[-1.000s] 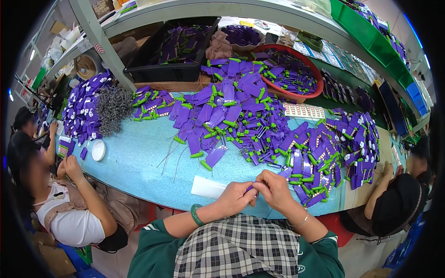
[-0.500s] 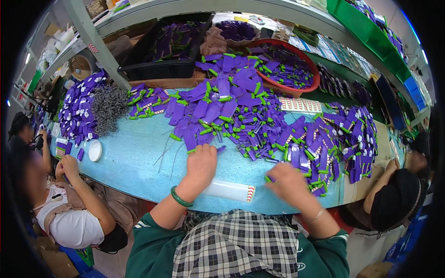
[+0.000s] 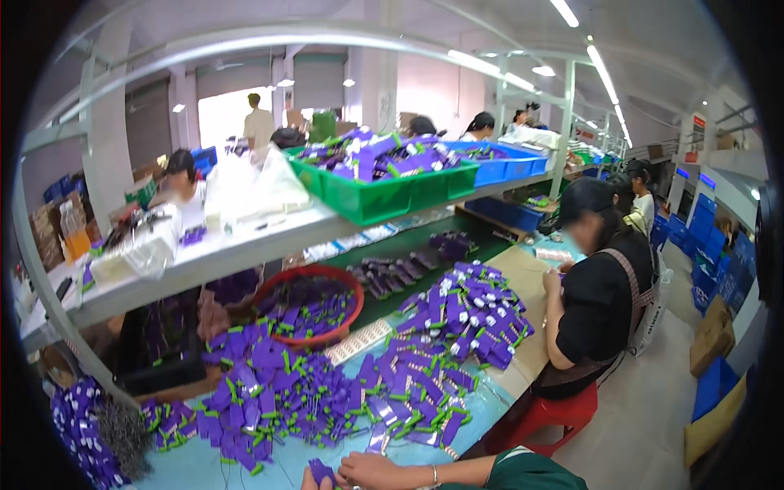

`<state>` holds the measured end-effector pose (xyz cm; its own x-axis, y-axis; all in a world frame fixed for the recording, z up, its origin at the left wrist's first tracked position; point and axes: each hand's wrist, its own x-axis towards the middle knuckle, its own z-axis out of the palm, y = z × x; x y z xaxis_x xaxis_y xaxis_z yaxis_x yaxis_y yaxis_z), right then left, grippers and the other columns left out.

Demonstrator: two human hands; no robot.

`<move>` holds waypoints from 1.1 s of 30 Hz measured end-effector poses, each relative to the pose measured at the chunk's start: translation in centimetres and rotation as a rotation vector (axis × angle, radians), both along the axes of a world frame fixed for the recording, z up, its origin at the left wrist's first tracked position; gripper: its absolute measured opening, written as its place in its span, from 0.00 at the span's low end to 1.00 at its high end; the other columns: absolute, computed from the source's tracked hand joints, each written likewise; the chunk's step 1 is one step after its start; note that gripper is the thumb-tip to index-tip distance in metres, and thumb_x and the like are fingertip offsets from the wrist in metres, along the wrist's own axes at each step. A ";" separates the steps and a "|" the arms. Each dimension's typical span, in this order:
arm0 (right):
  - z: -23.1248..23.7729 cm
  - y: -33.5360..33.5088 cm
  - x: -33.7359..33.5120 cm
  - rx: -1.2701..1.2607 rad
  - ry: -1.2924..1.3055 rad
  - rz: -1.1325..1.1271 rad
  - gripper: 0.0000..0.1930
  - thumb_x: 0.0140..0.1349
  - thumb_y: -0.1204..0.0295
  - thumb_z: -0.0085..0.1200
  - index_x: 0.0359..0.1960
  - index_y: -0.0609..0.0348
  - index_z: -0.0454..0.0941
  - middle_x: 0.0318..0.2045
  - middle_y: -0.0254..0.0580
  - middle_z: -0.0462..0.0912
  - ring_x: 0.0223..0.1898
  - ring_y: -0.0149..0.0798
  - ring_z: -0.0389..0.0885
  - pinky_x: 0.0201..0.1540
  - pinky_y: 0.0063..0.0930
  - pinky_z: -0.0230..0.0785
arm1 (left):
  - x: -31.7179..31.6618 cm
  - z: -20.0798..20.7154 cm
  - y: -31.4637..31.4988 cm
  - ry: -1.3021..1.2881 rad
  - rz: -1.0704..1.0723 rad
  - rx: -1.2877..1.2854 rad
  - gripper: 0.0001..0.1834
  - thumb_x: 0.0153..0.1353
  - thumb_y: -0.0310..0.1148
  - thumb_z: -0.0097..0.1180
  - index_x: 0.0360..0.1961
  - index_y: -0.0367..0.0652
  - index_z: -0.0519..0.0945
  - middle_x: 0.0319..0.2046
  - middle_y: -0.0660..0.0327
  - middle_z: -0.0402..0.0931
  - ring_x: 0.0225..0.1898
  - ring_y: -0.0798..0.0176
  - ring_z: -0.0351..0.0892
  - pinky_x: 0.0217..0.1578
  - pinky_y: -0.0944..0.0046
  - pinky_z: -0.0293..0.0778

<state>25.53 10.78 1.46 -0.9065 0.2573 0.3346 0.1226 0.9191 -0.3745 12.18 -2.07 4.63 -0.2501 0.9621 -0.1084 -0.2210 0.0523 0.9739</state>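
Note:
At the bottom edge my left hand [image 3: 310, 483] shows only its fingertips, closed on a small purple flat piece [image 3: 322, 471]. Right beside it, my right hand [image 3: 369, 471] has its fingers curled inward near that piece. What those fingers pinch, if anything, is hidden. Just beyond both hands spreads a large heap of purple pieces with green ends [image 3: 269, 390]. Further right lie more purple pieces with green ends and striped strips [image 3: 412, 392]. Thin dark wires lie on the blue table top [image 3: 204, 467] to the left of my hands.
A red basket [image 3: 357, 306] of purple pieces stands behind the heap, beside a black bin [image 3: 159, 377]. Grey wires [image 3: 122, 433] pile at far left. Overhead, a shelf [image 3: 147, 278] bears a green tray [image 3: 367, 200] and a blue tray [image 3: 510, 167]. A co-worker [image 3: 604, 278] sits at right.
My view has swung up and to the right, so the shelf and room now show. My right hand has come in beside my left, which now holds a purple piece.

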 end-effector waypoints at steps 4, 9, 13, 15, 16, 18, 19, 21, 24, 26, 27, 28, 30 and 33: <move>0.2 -1.0 0.7 -0.055 0.005 -0.015 0.09 0.47 0.67 0.56 0.31 0.51 0.77 0.31 0.40 0.75 0.37 0.46 0.75 0.36 0.43 0.68 | 0.3 -3.3 -0.3 -0.155 0.025 0.000 0.09 0.67 0.30 0.42 0.48 0.44 0.65 0.37 0.61 0.71 0.37 0.61 0.78 0.31 0.63 0.80; -0.2 -1.3 0.2 -0.034 0.009 -0.049 0.06 0.48 0.67 0.56 0.28 0.51 0.77 0.28 0.39 0.74 0.34 0.46 0.75 0.34 0.40 0.68 | 0.9 -3.3 -0.8 -0.195 0.133 -0.016 0.08 0.67 0.29 0.42 0.47 0.45 0.67 0.37 0.61 0.71 0.38 0.59 0.77 0.33 0.59 0.80; -0.4 -1.6 -0.5 -0.051 0.030 -0.077 0.05 0.48 0.67 0.56 0.25 0.52 0.77 0.27 0.38 0.74 0.33 0.46 0.75 0.33 0.39 0.68 | 1.0 -4.4 -0.8 -0.254 0.192 0.007 0.08 0.67 0.29 0.42 0.46 0.45 0.67 0.37 0.61 0.72 0.38 0.58 0.77 0.33 0.58 0.80; -0.4 -1.5 -0.5 -0.050 0.056 -0.056 0.05 0.48 0.66 0.56 0.25 0.51 0.77 0.27 0.38 0.74 0.33 0.46 0.75 0.33 0.39 0.68 | 0.8 -4.9 -0.9 -0.267 0.204 0.023 0.07 0.67 0.29 0.42 0.46 0.44 0.67 0.36 0.61 0.72 0.38 0.58 0.77 0.33 0.58 0.79; -0.4 -1.4 -0.5 -0.050 0.069 -0.045 0.05 0.48 0.66 0.56 0.25 0.51 0.77 0.27 0.38 0.74 0.33 0.45 0.75 0.33 0.39 0.68 | 0.8 -4.9 -0.9 -0.270 0.200 0.021 0.08 0.67 0.29 0.42 0.46 0.44 0.67 0.36 0.61 0.72 0.38 0.59 0.77 0.33 0.57 0.79; -1.6 -0.9 -1.0 -0.084 0.081 0.002 0.05 0.49 0.67 0.56 0.25 0.52 0.77 0.27 0.39 0.74 0.32 0.46 0.74 0.32 0.40 0.67 | 0.8 -4.5 -0.9 -0.277 0.192 0.017 0.08 0.67 0.29 0.42 0.47 0.45 0.67 0.36 0.60 0.72 0.38 0.59 0.77 0.33 0.57 0.80; -2.0 -0.6 -1.1 -0.100 0.087 0.026 0.05 0.50 0.67 0.56 0.26 0.53 0.77 0.27 0.39 0.74 0.32 0.47 0.74 0.32 0.40 0.67 | 0.9 -4.3 -0.9 -0.276 0.200 0.005 0.09 0.67 0.29 0.42 0.47 0.44 0.67 0.37 0.61 0.72 0.38 0.59 0.77 0.33 0.58 0.79; -1.6 0.1 -0.9 -0.222 0.097 0.081 0.05 0.53 0.68 0.56 0.28 0.55 0.77 0.29 0.41 0.75 0.33 0.47 0.75 0.34 0.38 0.68 | 1.0 -4.0 -0.9 -0.276 0.225 -0.018 0.10 0.67 0.28 0.42 0.48 0.44 0.68 0.37 0.61 0.72 0.37 0.60 0.77 0.33 0.59 0.79; -0.7 1.3 -0.8 -0.579 0.017 0.059 0.06 0.55 0.70 0.56 0.33 0.58 0.77 0.31 0.44 0.77 0.36 0.45 0.76 0.37 0.35 0.69 | 1.0 -3.7 -0.6 -0.250 0.264 -0.007 0.10 0.66 0.28 0.44 0.48 0.42 0.70 0.35 0.62 0.73 0.34 0.63 0.77 0.31 0.62 0.78; -0.8 3.5 -1.1 -0.796 0.134 0.140 0.07 0.57 0.72 0.53 0.34 0.59 0.70 0.30 0.40 0.76 0.35 0.46 0.76 0.34 0.38 0.68 | 1.1 -1.9 -0.6 -0.151 0.258 -0.084 0.08 0.64 0.28 0.48 0.44 0.40 0.73 0.31 0.63 0.74 0.30 0.65 0.76 0.29 0.65 0.76; -0.1 3.6 -1.1 -0.740 0.122 0.138 0.07 0.57 0.72 0.53 0.34 0.59 0.70 0.29 0.40 0.77 0.34 0.46 0.77 0.34 0.38 0.67 | 1.0 -0.9 -0.5 -0.102 0.257 -0.127 0.07 0.64 0.27 0.50 0.41 0.39 0.74 0.29 0.63 0.74 0.28 0.67 0.76 0.28 0.66 0.75; 1.0 3.7 -1.0 -0.684 0.109 0.136 0.06 0.58 0.72 0.52 0.35 0.59 0.70 0.29 0.41 0.77 0.34 0.47 0.77 0.35 0.38 0.67 | 1.0 0.0 -0.5 0.017 0.210 -0.111 0.06 0.63 0.27 0.52 0.39 0.38 0.75 0.27 0.64 0.75 0.27 0.68 0.75 0.27 0.67 0.74; 2.6 3.5 -1.0 -0.567 0.045 0.109 0.06 0.59 0.72 0.53 0.35 0.58 0.70 0.28 0.43 0.77 0.33 0.48 0.77 0.36 0.38 0.67 | 1.0 1.7 -0.4 0.256 0.114 -0.074 0.05 0.61 0.28 0.55 0.35 0.37 0.77 0.24 0.64 0.75 0.24 0.70 0.74 0.25 0.69 0.72; 4.1 3.0 -1.4 -0.447 -0.020 0.125 0.07 0.59 0.72 0.54 0.35 0.59 0.71 0.31 0.45 0.77 0.38 0.49 0.77 0.39 0.37 0.67 | 0.8 2.6 -0.2 0.197 0.104 -0.124 0.05 0.59 0.27 0.57 0.31 0.37 0.78 0.23 0.64 0.75 0.22 0.71 0.73 0.25 0.71 0.70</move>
